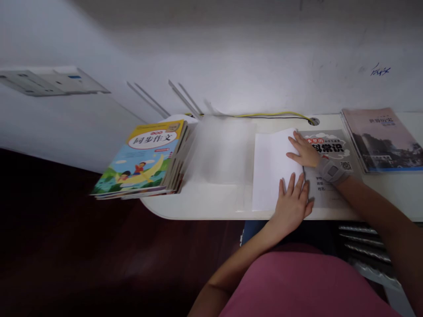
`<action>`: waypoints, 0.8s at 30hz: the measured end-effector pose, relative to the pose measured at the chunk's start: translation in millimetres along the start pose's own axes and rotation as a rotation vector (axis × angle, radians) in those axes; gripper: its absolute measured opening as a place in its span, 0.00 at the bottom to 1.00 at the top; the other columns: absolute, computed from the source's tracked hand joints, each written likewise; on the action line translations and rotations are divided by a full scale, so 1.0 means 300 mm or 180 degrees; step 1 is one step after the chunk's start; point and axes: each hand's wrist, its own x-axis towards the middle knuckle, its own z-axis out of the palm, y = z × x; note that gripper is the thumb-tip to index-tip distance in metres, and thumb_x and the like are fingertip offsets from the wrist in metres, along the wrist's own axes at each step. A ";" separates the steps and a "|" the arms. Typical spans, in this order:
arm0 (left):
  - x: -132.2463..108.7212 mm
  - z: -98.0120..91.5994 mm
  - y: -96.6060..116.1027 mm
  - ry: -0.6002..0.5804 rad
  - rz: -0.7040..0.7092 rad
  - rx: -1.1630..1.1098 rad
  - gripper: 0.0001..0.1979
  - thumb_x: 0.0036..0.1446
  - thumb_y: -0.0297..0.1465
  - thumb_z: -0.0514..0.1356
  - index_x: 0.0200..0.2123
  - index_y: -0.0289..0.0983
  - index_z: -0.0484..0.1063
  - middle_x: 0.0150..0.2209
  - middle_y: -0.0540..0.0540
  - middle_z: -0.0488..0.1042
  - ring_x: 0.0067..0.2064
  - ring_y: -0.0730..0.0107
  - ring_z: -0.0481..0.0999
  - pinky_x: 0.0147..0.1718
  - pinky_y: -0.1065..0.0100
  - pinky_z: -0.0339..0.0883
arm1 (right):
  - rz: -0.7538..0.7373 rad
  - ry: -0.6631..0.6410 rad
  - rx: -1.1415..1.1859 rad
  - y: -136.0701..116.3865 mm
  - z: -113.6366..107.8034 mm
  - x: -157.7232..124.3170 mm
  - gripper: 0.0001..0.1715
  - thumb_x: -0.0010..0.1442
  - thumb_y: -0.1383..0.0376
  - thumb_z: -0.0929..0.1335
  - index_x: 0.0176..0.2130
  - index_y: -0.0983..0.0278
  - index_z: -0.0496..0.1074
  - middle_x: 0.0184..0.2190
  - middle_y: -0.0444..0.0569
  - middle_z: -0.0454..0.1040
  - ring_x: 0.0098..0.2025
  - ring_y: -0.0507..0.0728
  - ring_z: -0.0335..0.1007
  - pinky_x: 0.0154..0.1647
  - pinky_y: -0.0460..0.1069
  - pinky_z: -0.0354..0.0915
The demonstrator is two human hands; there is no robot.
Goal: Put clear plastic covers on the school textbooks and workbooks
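A book lies spread on the white desk, with a blank white page on the left and a grey printed cover on the right. My left hand lies flat, fingers stretched, over the page's lower right part by the fold. Higher up, my right hand, with a grey band at its wrist, rests on the upper right edge of the page, fingers spread. Both hands are open and hold nothing. A clear plastic sheet extends left from the page; part of it is blurred.
A stack of books with a yellow and blue top cover overhangs the desk's left end. At the right lies a history book. A yellow cable runs along the wall into a hole. A wall socket is at left.
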 end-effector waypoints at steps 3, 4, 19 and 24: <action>-0.006 0.007 -0.003 -0.0009 -0.0048 -0.0003 0.26 0.64 0.38 0.48 0.61 0.31 0.59 0.66 0.37 0.54 0.67 0.47 0.48 0.60 0.41 0.50 | 0.0056 -0.0014 -0.0042 -0.007 0.001 0.001 0.42 0.62 0.49 0.62 0.65 0.69 0.51 0.68 0.63 0.41 0.69 0.67 0.34 0.65 0.65 0.45; -0.008 0.012 -0.002 -0.0014 -0.0053 -0.0003 0.26 0.64 0.37 0.48 0.62 0.31 0.58 0.66 0.37 0.54 0.67 0.47 0.48 0.60 0.42 0.51 | 0.0043 -0.0032 -0.0051 -0.007 0.000 0.000 0.42 0.61 0.49 0.62 0.65 0.69 0.51 0.69 0.62 0.40 0.69 0.67 0.34 0.65 0.65 0.45; -0.012 0.011 -0.005 -0.0048 -0.0231 0.0120 0.27 0.65 0.42 0.47 0.62 0.35 0.58 0.66 0.39 0.53 0.66 0.45 0.51 0.57 0.40 0.56 | 0.0263 -0.0044 0.0087 0.010 0.013 0.022 0.50 0.61 0.43 0.57 0.67 0.71 0.41 0.69 0.62 0.37 0.70 0.66 0.34 0.67 0.63 0.43; -0.016 0.015 0.002 -0.0077 -0.0329 0.0190 0.28 0.64 0.42 0.48 0.63 0.35 0.56 0.67 0.38 0.52 0.65 0.41 0.53 0.56 0.40 0.57 | 0.0022 -0.0205 -0.0091 0.018 0.007 0.012 0.48 0.59 0.42 0.60 0.66 0.66 0.47 0.70 0.58 0.36 0.69 0.69 0.34 0.66 0.65 0.43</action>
